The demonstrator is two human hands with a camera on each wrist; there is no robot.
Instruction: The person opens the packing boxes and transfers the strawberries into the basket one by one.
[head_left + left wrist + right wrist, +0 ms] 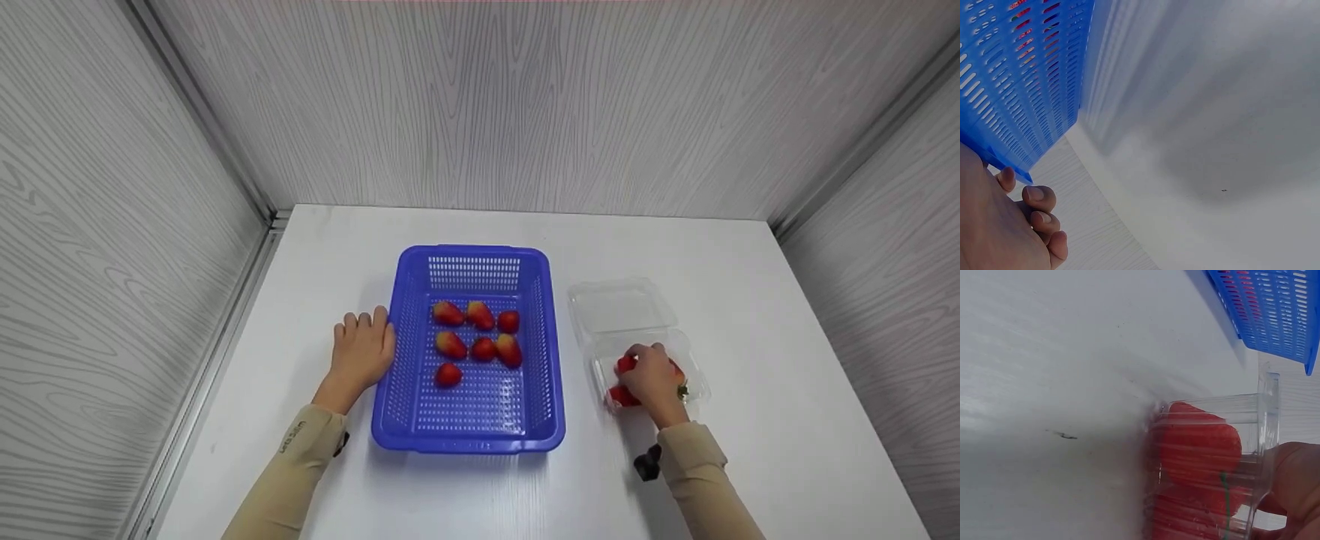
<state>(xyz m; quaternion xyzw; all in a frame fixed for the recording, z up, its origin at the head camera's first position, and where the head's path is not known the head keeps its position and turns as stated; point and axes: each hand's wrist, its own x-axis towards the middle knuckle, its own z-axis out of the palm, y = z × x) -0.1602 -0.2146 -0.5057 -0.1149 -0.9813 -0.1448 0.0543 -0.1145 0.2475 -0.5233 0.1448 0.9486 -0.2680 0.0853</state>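
A blue basket holds several red strawberries, some with yellowish ends. My left hand rests against its left rim; in the left wrist view one fingertip meets the basket's lip and the other fingers of the hand hang loosely curled outside. To the right lies a clear hinged box with its lid raised. My right hand reaches into it, thumb and finger around a strawberry. Through the clear wall, the right wrist view shows red strawberries and part of the hand.
Both things stand on a white table, the box a short way to the basket's right. Grey wood-grain panels enclose the table at the back and on both sides. A small black object is by the right sleeve.
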